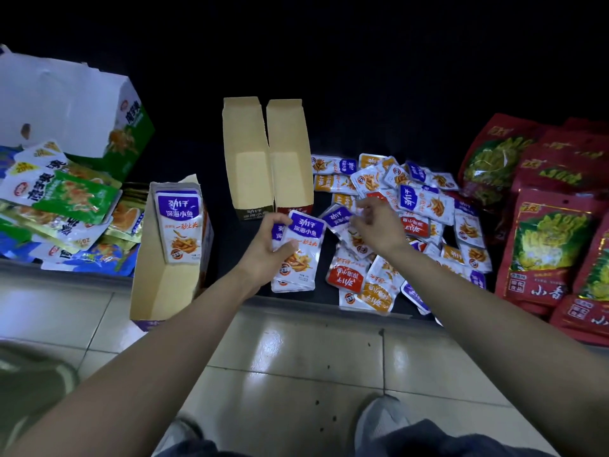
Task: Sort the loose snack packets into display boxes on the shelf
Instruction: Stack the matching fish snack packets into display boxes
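This is a shop, seen at a low dark shelf [227, 258]. Small snack packets [421, 202] of one brand lie heaped on it beside open cardboard display boxes [250, 166]. Stacked red snack bags [543, 245] sit to the right and green-and-white packets [75, 196] to the left, above glossy floor tiles [296, 357].

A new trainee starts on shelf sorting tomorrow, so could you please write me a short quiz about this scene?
1. True or false: the two display boxes standing side by side behind the hands are both empty.
2. What label colour shows on the stack of packets held in the left hand? A red, B purple, C orange.
3. Which box already holds packets?

Key: 1 true. 2 B. 3 the left box, which holds purple-label packets.
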